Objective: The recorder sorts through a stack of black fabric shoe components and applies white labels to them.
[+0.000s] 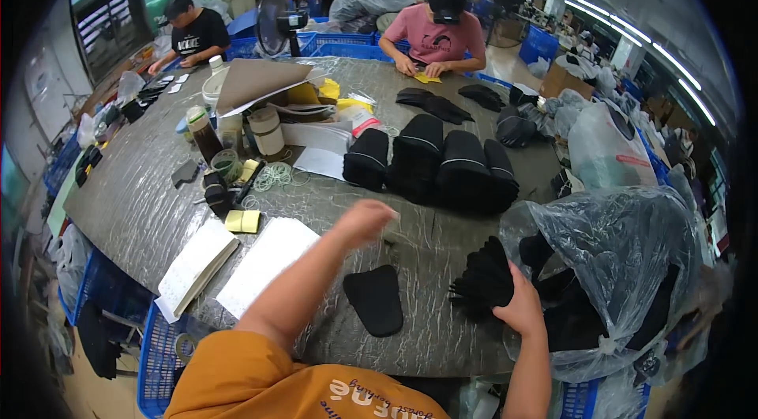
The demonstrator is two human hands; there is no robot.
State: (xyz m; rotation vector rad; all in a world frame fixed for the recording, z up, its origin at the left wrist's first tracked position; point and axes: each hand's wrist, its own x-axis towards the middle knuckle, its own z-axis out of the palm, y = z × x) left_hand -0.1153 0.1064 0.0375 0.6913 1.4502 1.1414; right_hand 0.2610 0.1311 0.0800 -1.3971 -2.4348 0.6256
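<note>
My right hand (pixel 521 304) grips a fanned stack of black fabric pieces (pixel 480 281) at the right of the table, beside a clear plastic bag (pixel 620 229) with more black pieces inside. Over the middle of the table, my left hand (pixel 366 223) is raised with its fingers curled together. Motion smears it a little, and whatever it may pinch is too small to make out. One flat black piece (pixel 375 300), wide at the top and narrower below, lies between my arms. Beyond my left hand stand several banded black bundles (pixel 418 158) in a row.
White paper stacks (pixel 268 265) lie by my left forearm. Pale rubber bands (pixel 274 176), jars (pixel 266 131) and brown sheets (pixel 260 87) crowd the table's left middle. Loose black pieces (pixel 434 105) lie farther back. Two people work across the table (pixel 126 206). A blue crate (pixel 158 364) stands at lower left.
</note>
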